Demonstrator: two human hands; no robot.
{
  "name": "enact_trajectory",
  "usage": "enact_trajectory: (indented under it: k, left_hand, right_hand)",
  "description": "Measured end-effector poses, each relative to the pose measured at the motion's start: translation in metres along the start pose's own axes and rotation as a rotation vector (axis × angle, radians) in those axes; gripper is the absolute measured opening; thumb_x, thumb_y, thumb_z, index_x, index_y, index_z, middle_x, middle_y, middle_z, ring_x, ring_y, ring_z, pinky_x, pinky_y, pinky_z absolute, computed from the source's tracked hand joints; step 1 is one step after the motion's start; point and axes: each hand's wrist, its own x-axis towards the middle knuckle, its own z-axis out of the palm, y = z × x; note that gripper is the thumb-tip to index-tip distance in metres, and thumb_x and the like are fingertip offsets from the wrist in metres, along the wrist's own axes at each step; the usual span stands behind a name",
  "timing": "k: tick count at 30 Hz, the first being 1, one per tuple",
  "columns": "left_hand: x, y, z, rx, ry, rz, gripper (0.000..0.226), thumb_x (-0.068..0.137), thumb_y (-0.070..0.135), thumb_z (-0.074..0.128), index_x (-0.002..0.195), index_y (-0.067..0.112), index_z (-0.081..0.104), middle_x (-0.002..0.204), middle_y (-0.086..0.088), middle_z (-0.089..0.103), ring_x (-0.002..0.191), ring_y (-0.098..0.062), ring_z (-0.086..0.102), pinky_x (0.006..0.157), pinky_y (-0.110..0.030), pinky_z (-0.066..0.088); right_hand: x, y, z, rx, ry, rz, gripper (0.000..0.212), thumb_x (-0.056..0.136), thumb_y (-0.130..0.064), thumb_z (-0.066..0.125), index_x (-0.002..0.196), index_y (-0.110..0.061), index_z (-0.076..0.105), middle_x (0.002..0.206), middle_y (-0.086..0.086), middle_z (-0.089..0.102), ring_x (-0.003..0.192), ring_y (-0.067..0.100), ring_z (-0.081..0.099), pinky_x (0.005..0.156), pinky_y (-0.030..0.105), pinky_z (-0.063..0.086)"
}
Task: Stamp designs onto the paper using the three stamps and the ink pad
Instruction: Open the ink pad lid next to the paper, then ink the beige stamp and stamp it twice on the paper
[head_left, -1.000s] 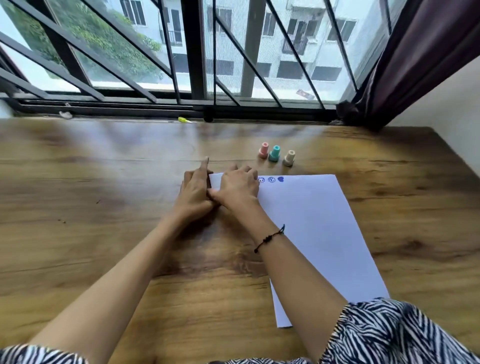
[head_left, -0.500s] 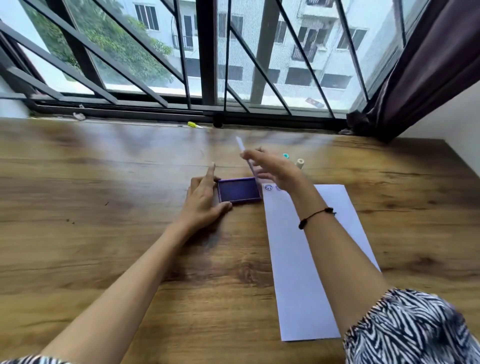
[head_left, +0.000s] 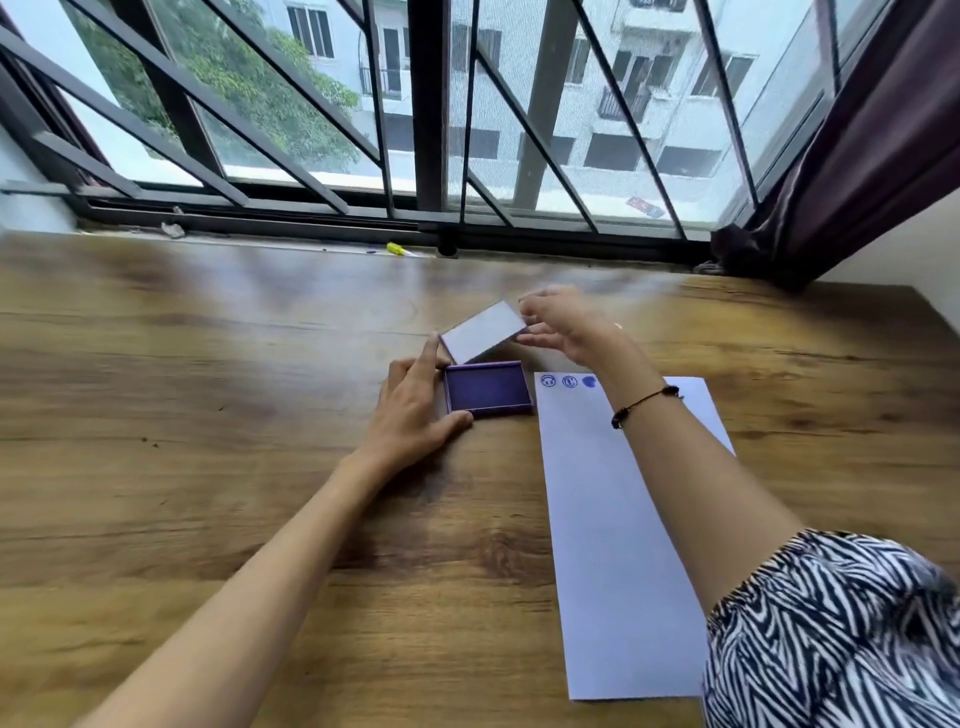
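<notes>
The left hand (head_left: 415, 410) is resting flat on the counter (head_left: 208, 415) with its fingers spread, and its thumb and index finger are bracketing the left edge of the ink pad (head_left: 488, 389); this placement is judged to be bracing the tray so that it is not sliding while the cover is being handled. The right hand (head_left: 566, 325) is holding the lid (head_left: 485, 330) above and just behind the tray, pinched at its right end between thumb and fingers; the lid is tilting, pale inner face toward the camera, which is leaving the purple ink surface fully exposed for inking. The paper (head_left: 623, 519) is lying lengthwise on the counter just beside the right edge of the ink pad, a position that is keeping the travel from ink to sheet short; its near right corner is passing under the patterned sleeve (head_left: 831, 634). Three blue prints (head_left: 569, 382) are sitting in a row along the far edge of the sheet, so one round of stamping is judged complete and the rest of the sheet is remaining blank. The three stamps are not showing in this view; they may be lying behind the right hand, but that cannot be confirmed. The lid is judged to need setting down clear of the paper before a stamp can be taken.
</notes>
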Motion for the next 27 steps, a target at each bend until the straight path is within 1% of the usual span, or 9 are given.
enact_trajectory:
  k: [3, 7, 10, 12, 14, 16, 18, 22, 27]
  left_hand:
    - [-0.001, 0.001, -0.001, -0.007, -0.002, 0.007, 0.104, 0.069, 0.033, 0.074, 0.144, 0.012, 0.006, 0.133, -0.004, 0.050, 0.121, -0.027, 0.033, 0.101, -0.040, 0.030]
    - [-0.001, 0.002, -0.002, -0.003, -0.004, 0.003, 0.105, 0.069, 0.034, 0.074, 0.145, 0.015, 0.004, 0.132, -0.003, 0.051, 0.120, -0.025, 0.033, 0.101, -0.039, 0.030]
    - [-0.001, 0.001, -0.002, 0.002, -0.003, 0.001, 0.105, 0.069, 0.035, 0.074, 0.145, 0.016, 0.004, 0.132, -0.005, 0.051, 0.119, -0.026, 0.033, 0.101, -0.040, 0.031]
    - [-0.001, 0.001, -0.002, 0.007, -0.001, 0.000, 0.105, 0.068, 0.036, 0.074, 0.145, 0.016, 0.005, 0.132, -0.006, 0.051, 0.120, -0.026, 0.033, 0.101, -0.040, 0.031]
    - [-0.001, 0.003, -0.003, 0.004, 0.007, 0.008, 0.103, 0.068, 0.035, 0.075, 0.145, 0.015, 0.009, 0.132, -0.010, 0.050, 0.120, -0.028, 0.033, 0.102, -0.041, 0.031]
    - [-0.002, 0.005, -0.004, -0.002, 0.043, 0.039, 0.095, 0.070, 0.031, 0.074, 0.143, 0.009, 0.018, 0.132, -0.014, 0.048, 0.119, -0.031, 0.035, 0.103, -0.039, 0.030]
    - [-0.003, 0.007, -0.008, -0.043, 0.143, 0.090, 0.073, 0.075, 0.022, 0.070, 0.136, 0.003, 0.034, 0.126, -0.019, 0.052, 0.111, -0.035, 0.044, 0.097, -0.033, 0.033]
    - [-0.008, 0.011, -0.016, -0.279, 0.319, 0.049, 0.039, 0.080, 0.009, 0.064, 0.116, -0.001, 0.055, 0.101, -0.020, 0.064, 0.079, -0.026, 0.059, 0.075, -0.024, 0.046]
    - [-0.012, 0.023, -0.008, -0.371, 0.291, 0.047, 0.036, 0.076, 0.002, 0.066, 0.111, -0.002, 0.059, 0.094, -0.013, 0.066, 0.073, -0.023, 0.061, 0.076, -0.027, 0.049]
  right_hand:
    - [0.004, -0.006, -0.005, -0.287, 0.118, -0.095, 0.010, 0.082, 0.000, 0.050, 0.079, -0.010, 0.054, 0.077, 0.012, 0.056, 0.056, 0.022, 0.057, 0.034, 0.017, 0.044]
    - [0.016, -0.017, -0.017, -0.916, 0.339, -0.385, 0.022, 0.080, -0.003, 0.049, 0.097, -0.008, 0.063, 0.096, 0.014, 0.066, 0.094, 0.031, 0.060, 0.069, 0.032, 0.049]
    - [0.023, -0.015, -0.020, -1.412, 0.257, -0.402, 0.032, 0.081, -0.009, 0.051, 0.111, -0.017, 0.060, 0.112, 0.012, 0.065, 0.114, 0.031, 0.047, 0.090, 0.040, 0.041]
    - [0.025, -0.010, -0.020, -1.679, 0.195, -0.387, 0.031, 0.081, -0.015, 0.055, 0.112, -0.021, 0.060, 0.114, 0.009, 0.064, 0.116, 0.029, 0.044, 0.092, 0.041, 0.036]
    - [0.026, -0.003, -0.021, -1.769, 0.149, -0.403, 0.027, 0.084, -0.014, 0.053, 0.109, -0.019, 0.062, 0.113, 0.009, 0.064, 0.115, 0.029, 0.046, 0.090, 0.039, 0.038]
    - [0.023, 0.000, -0.021, -1.667, 0.097, -0.454, 0.025, 0.085, -0.009, 0.051, 0.106, -0.011, 0.064, 0.110, 0.014, 0.065, 0.110, 0.032, 0.051, 0.083, 0.036, 0.045]
    - [0.012, -0.003, -0.017, -1.374, 0.081, -0.541, 0.020, 0.084, -0.009, 0.054, 0.099, -0.005, 0.066, 0.104, 0.018, 0.068, 0.099, 0.033, 0.059, 0.073, 0.033, 0.047]
    - [-0.027, 0.000, 0.006, -0.730, -0.003, -0.577, 0.017, 0.075, -0.018, 0.073, 0.089, -0.008, 0.071, 0.085, 0.012, 0.072, 0.077, 0.015, 0.059, 0.063, 0.020, 0.042]
    - [-0.055, 0.026, 0.029, -0.521, -0.105, -0.492, 0.018, 0.077, -0.018, 0.072, 0.091, -0.007, 0.071, 0.079, 0.003, 0.065, 0.073, 0.010, 0.055, 0.061, 0.012, 0.040]
